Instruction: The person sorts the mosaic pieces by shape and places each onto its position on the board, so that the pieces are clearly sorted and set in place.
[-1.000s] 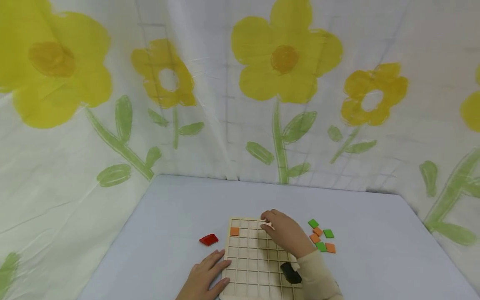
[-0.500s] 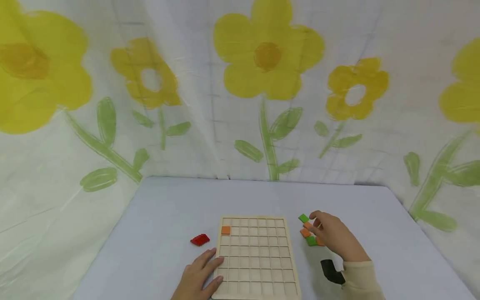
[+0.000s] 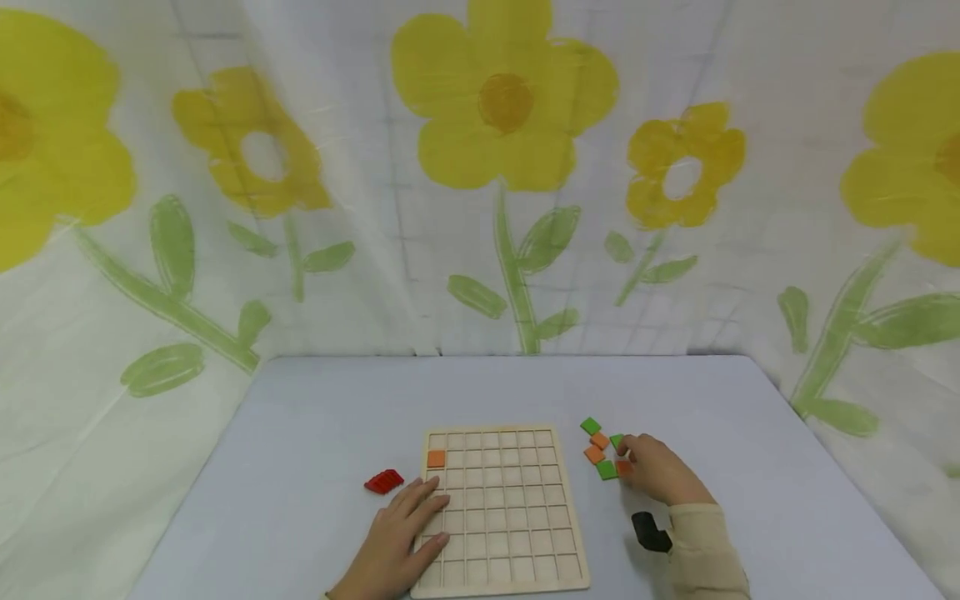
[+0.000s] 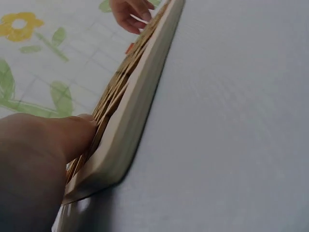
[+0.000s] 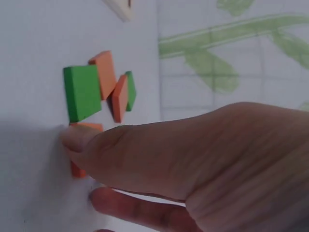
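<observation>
My left hand (image 3: 397,533) rests on the left edge of a wooden grid board (image 3: 498,591), fingers spread over its squares. One orange tile (image 3: 436,459) lies in a square near the board's upper left corner. Right of the board, my right hand (image 3: 663,473) is low over several loose tiles, its fingertips beside a partly covered green tile (image 3: 616,440) and an orange tile (image 3: 623,468). In the right wrist view, the thumb (image 5: 79,137) overlaps that orange tile, with a gap below the thumb to another finger. A larger-looking green tile (image 5: 83,92) lies beside it.
A slanted row of red pieces (image 3: 384,482) lies left of the board. More green and orange tiles (image 3: 599,441) lie between the board and my right hand. A white curtain (image 3: 420,275) with painted yellow flowers hangs behind the table (image 3: 510,387).
My right hand has moved from over the board's far edge to the loose tiles on the right. The left hand stays at the board's left edge while the head view turns right.
</observation>
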Demonstrator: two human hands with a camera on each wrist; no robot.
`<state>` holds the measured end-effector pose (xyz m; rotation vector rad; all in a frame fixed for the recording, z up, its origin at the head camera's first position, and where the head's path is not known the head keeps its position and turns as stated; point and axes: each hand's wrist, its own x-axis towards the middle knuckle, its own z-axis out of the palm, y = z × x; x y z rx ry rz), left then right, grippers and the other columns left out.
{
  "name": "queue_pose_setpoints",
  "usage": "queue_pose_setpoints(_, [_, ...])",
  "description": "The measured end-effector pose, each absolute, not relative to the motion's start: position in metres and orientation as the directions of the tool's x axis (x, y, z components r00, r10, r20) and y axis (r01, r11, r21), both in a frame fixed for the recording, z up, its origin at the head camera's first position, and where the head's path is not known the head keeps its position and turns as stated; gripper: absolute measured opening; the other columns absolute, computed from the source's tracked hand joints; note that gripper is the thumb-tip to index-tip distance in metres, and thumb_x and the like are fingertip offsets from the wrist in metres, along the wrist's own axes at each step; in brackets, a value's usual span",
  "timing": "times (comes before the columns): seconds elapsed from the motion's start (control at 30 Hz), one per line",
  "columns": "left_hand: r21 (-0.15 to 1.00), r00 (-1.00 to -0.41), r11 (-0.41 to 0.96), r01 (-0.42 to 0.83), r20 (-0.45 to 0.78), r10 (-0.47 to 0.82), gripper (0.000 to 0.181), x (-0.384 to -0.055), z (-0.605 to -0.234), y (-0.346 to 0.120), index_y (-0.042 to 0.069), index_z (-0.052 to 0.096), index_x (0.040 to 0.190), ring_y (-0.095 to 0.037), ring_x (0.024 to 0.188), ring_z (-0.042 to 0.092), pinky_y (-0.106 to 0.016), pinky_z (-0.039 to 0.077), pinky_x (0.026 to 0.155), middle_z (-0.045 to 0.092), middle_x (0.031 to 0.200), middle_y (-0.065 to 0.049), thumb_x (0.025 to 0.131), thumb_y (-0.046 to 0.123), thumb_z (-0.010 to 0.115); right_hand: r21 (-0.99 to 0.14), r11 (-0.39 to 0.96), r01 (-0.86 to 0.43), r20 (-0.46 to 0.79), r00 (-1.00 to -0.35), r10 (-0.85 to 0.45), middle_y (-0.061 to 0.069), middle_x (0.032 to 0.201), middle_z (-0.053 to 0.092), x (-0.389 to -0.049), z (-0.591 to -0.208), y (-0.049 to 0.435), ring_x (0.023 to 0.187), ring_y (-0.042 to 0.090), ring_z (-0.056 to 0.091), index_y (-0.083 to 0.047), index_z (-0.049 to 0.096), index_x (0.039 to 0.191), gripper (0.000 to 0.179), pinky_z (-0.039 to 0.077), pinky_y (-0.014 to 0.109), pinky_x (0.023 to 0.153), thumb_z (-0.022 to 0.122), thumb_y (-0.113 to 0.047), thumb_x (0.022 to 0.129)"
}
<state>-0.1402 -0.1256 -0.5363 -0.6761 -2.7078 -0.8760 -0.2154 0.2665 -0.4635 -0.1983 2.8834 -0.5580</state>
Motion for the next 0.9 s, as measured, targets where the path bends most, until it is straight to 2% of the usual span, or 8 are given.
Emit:
queue_pose_setpoints(0.2, [0.512, -0.892, 0.733, 0.448, 0.313, 0.327, 0.04, -0.138, -0.539, -0.127, 0.023, 0.061, 0.128, -0.031, 0.133, 0.042, -0.063, 0.041, 0.085, 0.052, 0.141, 0.0, 0.091, 0.04, 0.062, -0.394, 0.911, -0.12, -0.134, -0.973, -0.186, 0.008, 0.089, 0.056, -0.219, -0.468, 0.27, 0.078, 0.02, 0.052, -0.009, 0.065, 0.095, 0.018, 0.046, 0.038, 0.068, 0.072, -0.003, 0.079])
queue_pose_setpoints(0.47, [0.486, -0.871, 0.727, 0.486, 0.341, 0.355, 0.04, -0.142, -0.541, -0.127, 0.025, 0.06, 0.129, -0.028, 0.134, 0.041, -0.053, 0.041, 0.082, 0.051, 0.142, 0.001, 0.091, 0.039, 0.062, -0.426, 0.896, -0.125, -0.12, -0.974, -0.193, 0.003, 0.086, 0.055, -0.217, -0.473, 0.277, 0.078, 0.016, 0.05, -0.01, 0.064, 0.091, 0.015, 0.044, 0.036, 0.07, 0.075, -0.008, 0.08])
queue_pose_setpoints(0.67, [0.487, -0.872, 0.726, 0.485, 0.336, 0.357, 0.039, -0.14, -0.541, -0.129, 0.025, 0.06, 0.129, -0.027, 0.134, 0.041, -0.061, 0.041, 0.081, 0.051, 0.142, 0.001, 0.092, 0.039, 0.061, -0.429, 0.892, -0.14, -0.119, -0.97, -0.21, 0.002, 0.088, 0.058, -0.218, -0.473, 0.274, 0.082, 0.016, 0.054, -0.007, 0.063, 0.092, 0.017, 0.047, 0.037, 0.073, 0.075, -0.011, 0.081])
queue_pose_setpoints(0.9, [0.487, -0.868, 0.723, 0.49, 0.349, 0.354, 0.039, -0.139, -0.538, -0.128, 0.025, 0.06, 0.128, -0.026, 0.135, 0.04, -0.054, 0.041, 0.081, 0.051, 0.142, 0.001, 0.092, 0.039, 0.062, -0.403, 0.893, -0.199, -0.044, -0.971, -0.236, 0.002, 0.09, 0.059, -0.224, -0.469, 0.262, 0.083, 0.015, 0.056, -0.006, 0.064, 0.099, 0.019, 0.048, 0.036, 0.072, 0.073, -0.014, 0.084])
